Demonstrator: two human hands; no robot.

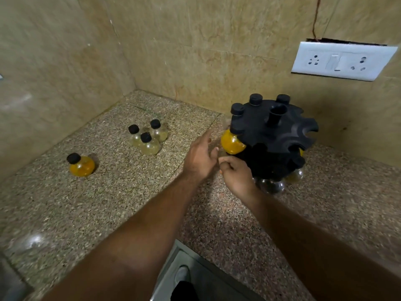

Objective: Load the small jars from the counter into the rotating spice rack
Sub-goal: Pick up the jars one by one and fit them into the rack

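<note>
Spice rack [271, 131] on the surface [108, 203] has my right hand [235, 172] curled at its lower tier, where I cannot tell if it holds anything, and my open left hand [200, 157] beside its racked yellow jar [232, 142], while a loose yellow jar [81, 165] and three clear jars [147, 137] stand farther left.

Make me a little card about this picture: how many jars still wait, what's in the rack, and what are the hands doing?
Waiting on counter: four jars, namely a loose yellow jar and three pale jars huddled together
Rack: black spice rack, partly filled, empty slots on its right side
In rack: racked yellow jar at the left edge
Left hand: open, fingers stretched near the racked yellow jar
Right hand: fingers curled by the lower tier; whether it holds anything, cannot tell
Wall: white socket plate
</note>
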